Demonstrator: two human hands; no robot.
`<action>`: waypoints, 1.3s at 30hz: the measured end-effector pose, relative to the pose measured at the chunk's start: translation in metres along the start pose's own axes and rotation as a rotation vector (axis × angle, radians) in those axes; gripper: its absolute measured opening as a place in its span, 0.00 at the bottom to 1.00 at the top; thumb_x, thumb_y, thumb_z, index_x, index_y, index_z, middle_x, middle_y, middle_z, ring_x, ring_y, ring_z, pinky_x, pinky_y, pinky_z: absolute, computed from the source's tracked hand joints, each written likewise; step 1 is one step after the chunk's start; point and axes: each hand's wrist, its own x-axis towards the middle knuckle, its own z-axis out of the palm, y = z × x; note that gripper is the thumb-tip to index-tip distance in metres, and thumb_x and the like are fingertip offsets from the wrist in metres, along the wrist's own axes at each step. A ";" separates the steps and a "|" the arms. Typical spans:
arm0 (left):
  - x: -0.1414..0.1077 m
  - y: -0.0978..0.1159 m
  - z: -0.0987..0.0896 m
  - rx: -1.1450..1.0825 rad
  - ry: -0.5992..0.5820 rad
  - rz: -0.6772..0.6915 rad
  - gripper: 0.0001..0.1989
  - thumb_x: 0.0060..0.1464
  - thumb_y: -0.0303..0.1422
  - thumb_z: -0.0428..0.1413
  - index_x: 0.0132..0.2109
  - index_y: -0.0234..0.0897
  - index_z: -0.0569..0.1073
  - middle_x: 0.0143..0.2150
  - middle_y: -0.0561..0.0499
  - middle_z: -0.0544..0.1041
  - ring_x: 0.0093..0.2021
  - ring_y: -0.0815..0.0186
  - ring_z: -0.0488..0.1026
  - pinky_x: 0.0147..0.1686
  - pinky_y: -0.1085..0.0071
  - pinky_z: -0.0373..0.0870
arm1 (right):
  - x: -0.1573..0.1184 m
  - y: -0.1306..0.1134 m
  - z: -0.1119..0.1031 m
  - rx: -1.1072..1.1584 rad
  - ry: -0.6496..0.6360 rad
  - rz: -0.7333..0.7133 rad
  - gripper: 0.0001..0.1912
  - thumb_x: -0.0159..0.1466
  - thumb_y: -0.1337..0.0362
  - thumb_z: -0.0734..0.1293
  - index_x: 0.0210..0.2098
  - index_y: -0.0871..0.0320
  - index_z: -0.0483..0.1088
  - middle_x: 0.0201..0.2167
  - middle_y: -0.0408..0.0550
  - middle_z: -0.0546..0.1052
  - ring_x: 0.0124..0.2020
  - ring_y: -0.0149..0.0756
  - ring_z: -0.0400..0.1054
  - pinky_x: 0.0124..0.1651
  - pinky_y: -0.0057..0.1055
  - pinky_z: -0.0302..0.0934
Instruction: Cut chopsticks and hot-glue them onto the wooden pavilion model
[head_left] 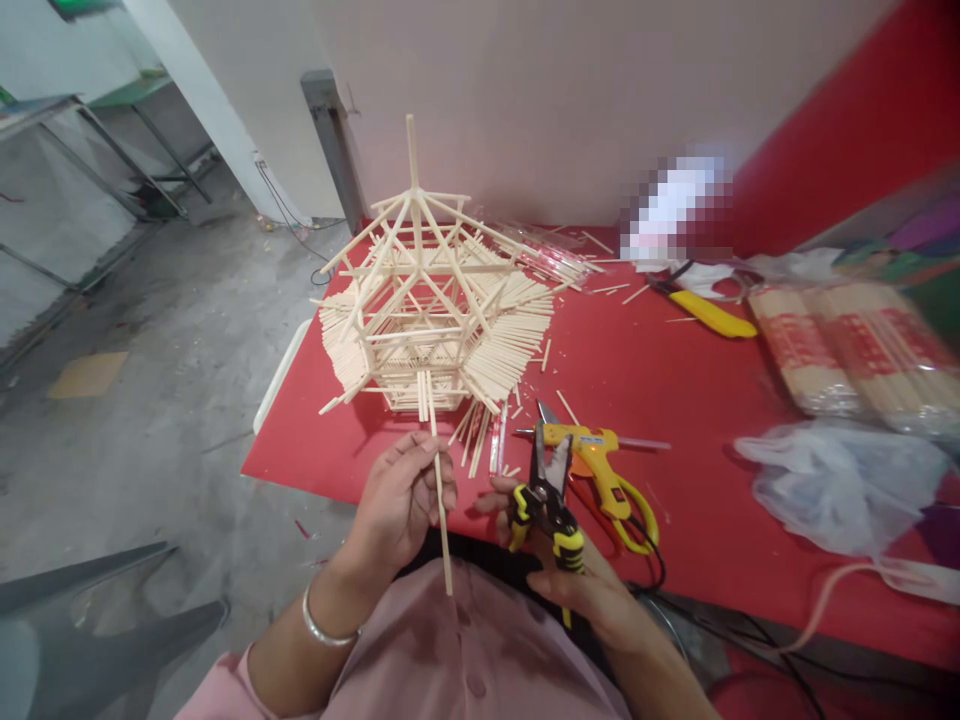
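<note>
Between the thumb and fingers of my left hand [409, 490] is a thin wooden stick [442, 530]. Its far end reaches the front edge of a pavilion-like model [420, 270] built from many such sticks; whether it touches cannot be made out. My right hand [570, 570] is wrapped round black and yellow cutting shears [547, 490], whose blades stand apart and point away from me. Just beyond the shears lies a yellow glue gun [600, 465] with a clear glue stick in its back.
Loose sticks [472, 435] and offcuts lie beside the model on the red table [675, 400]. Packs of sticks [847, 340], a plastic bag [840, 480] and a yellow-handled tool [712, 312] are to the right. A cable hangs near the table's front edge.
</note>
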 end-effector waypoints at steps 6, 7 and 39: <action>0.000 0.001 0.000 0.019 0.010 0.023 0.13 0.47 0.37 0.64 0.33 0.34 0.69 0.20 0.56 0.71 0.15 0.74 0.67 0.12 0.81 0.53 | -0.001 0.002 0.000 0.025 0.009 -0.004 0.40 0.49 0.61 0.69 0.62 0.53 0.63 0.55 0.53 0.72 0.50 0.46 0.65 0.58 0.44 0.57; 0.000 0.001 0.000 0.021 0.014 0.023 0.13 0.47 0.37 0.64 0.32 0.34 0.69 0.20 0.56 0.71 0.15 0.74 0.67 0.12 0.81 0.53 | -0.001 0.001 0.001 0.026 0.004 0.001 0.40 0.49 0.61 0.69 0.62 0.52 0.63 0.55 0.52 0.72 0.50 0.46 0.65 0.58 0.44 0.57; 0.008 0.003 0.004 0.006 0.087 0.057 0.13 0.46 0.37 0.65 0.32 0.33 0.71 0.20 0.56 0.71 0.16 0.75 0.67 0.14 0.80 0.56 | -0.009 0.004 -0.006 -0.033 -0.058 0.113 0.42 0.47 0.68 0.68 0.63 0.50 0.63 0.56 0.50 0.71 0.50 0.45 0.64 0.54 0.43 0.59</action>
